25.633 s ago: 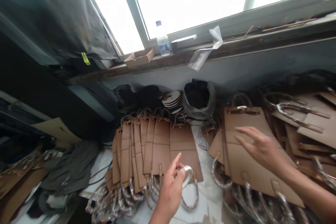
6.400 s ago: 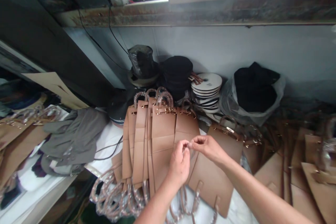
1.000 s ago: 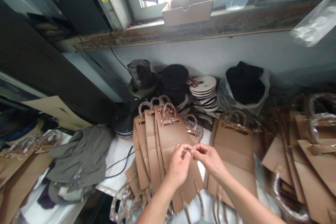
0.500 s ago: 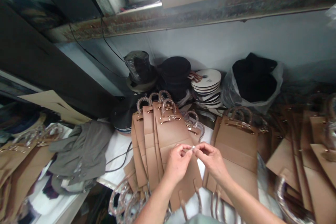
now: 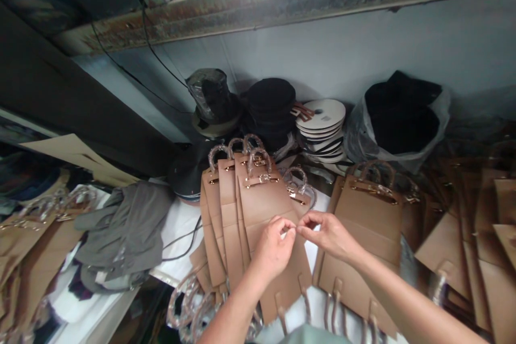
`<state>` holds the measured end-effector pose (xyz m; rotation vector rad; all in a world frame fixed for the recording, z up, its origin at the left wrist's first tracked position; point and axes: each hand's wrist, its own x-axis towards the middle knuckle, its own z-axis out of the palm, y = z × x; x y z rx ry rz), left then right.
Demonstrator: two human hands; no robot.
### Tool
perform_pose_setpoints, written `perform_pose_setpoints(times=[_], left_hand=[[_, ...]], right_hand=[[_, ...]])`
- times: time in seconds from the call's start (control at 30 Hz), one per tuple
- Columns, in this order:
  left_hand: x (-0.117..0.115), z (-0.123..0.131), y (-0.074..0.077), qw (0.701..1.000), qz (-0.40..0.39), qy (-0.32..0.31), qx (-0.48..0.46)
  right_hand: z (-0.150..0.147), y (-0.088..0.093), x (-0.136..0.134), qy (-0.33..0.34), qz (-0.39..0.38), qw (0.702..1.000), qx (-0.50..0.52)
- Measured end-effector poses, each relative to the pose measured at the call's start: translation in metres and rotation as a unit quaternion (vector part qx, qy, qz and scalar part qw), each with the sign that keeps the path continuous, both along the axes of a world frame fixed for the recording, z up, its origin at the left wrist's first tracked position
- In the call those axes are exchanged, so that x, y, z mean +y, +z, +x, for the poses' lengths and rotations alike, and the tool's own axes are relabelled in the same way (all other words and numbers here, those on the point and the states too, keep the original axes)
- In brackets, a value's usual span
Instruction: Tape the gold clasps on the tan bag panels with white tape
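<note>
My left hand (image 5: 276,244) and my right hand (image 5: 327,232) meet fingertip to fingertip above a pile of tan bag panels (image 5: 264,209). Thumb and forefinger are pinched together on both hands. Whatever sits between the fingertips is too small to make out. Under the hands, the panels overlap in a fan, with plastic-wrapped handles (image 5: 260,160) at their far ends and gold buckles on narrow straps. More handles in wrapping (image 5: 189,306) hang at the near edge, left of my left forearm. A second stack of tan panels (image 5: 365,220) lies beneath my right wrist.
Along the wall stand black rolls (image 5: 271,99), white-sided ribbon reels (image 5: 322,118) and a clear plastic bag (image 5: 357,123) holding black material. To the left lie a grey garment (image 5: 129,226) and more tan panels (image 5: 36,247). Further panels (image 5: 475,236) crowd the right side.
The camera view has shifted slightly downward. A small white bit seen between my fingertips earlier no longer shows clearly. My right hand has risen slightly, and both hands stay pinched close together.
</note>
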<state>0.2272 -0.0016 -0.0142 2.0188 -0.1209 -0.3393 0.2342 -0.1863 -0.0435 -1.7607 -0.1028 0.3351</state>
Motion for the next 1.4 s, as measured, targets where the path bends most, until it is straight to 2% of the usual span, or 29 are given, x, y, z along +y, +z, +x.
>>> perform_pose_setpoints(times=[0.1, 0.17, 0.23, 0.33, 0.4, 0.5, 0.67, 0.77, 0.9, 1.03, 1.23, 1.4], left_hand=[[0.003, 0.003, -0.006, 1.000, -0.014, 0.000, 0.006], [0.003, 0.007, -0.015, 0.999, -0.026, 0.015, 0.029], [0.003, 0.011, -0.028, 0.993, -0.060, 0.055, 0.084], [0.004, 0.016, -0.048, 0.963, -0.131, 0.155, 0.176], [0.008, 0.018, -0.057, 0.946, -0.159, 0.194, 0.205], [0.016, 0.017, -0.064, 0.949, -0.169, 0.174, 0.203], [0.024, 0.016, -0.069, 0.968, -0.123, 0.155, 0.156], [0.025, 0.016, -0.073, 0.971, -0.109, 0.155, 0.144], [0.027, 0.016, -0.079, 0.970, -0.111, 0.159, 0.146], [0.028, 0.014, -0.083, 0.971, -0.108, 0.153, 0.146], [0.028, 0.014, -0.084, 0.975, -0.092, 0.145, 0.144], [0.027, 0.014, -0.078, 0.975, -0.094, 0.145, 0.143]], right_hand=[[0.008, 0.002, -0.001, 0.027, -0.041, 0.997, -0.056], [0.012, 0.005, 0.000, 0.048, -0.069, 0.992, -0.095], [0.016, 0.007, 0.002, 0.067, -0.083, 0.987, -0.118], [0.025, 0.002, 0.004, 0.056, -0.043, 0.993, -0.093], [0.036, -0.009, 0.003, 0.007, -0.014, 0.998, -0.062], [0.059, -0.038, 0.001, -0.043, -0.037, 0.997, -0.056], [0.097, -0.085, 0.002, 0.011, -0.120, 0.988, -0.095], [0.107, -0.097, 0.007, 0.012, -0.143, 0.984, -0.109], [0.111, -0.096, 0.005, 0.056, -0.174, 0.975, -0.130], [0.118, -0.086, -0.004, 0.133, -0.259, 0.942, -0.166], [0.132, -0.069, -0.002, 0.232, -0.395, 0.853, -0.252], [0.144, -0.064, 0.002, 0.278, -0.449, 0.797, -0.293]])
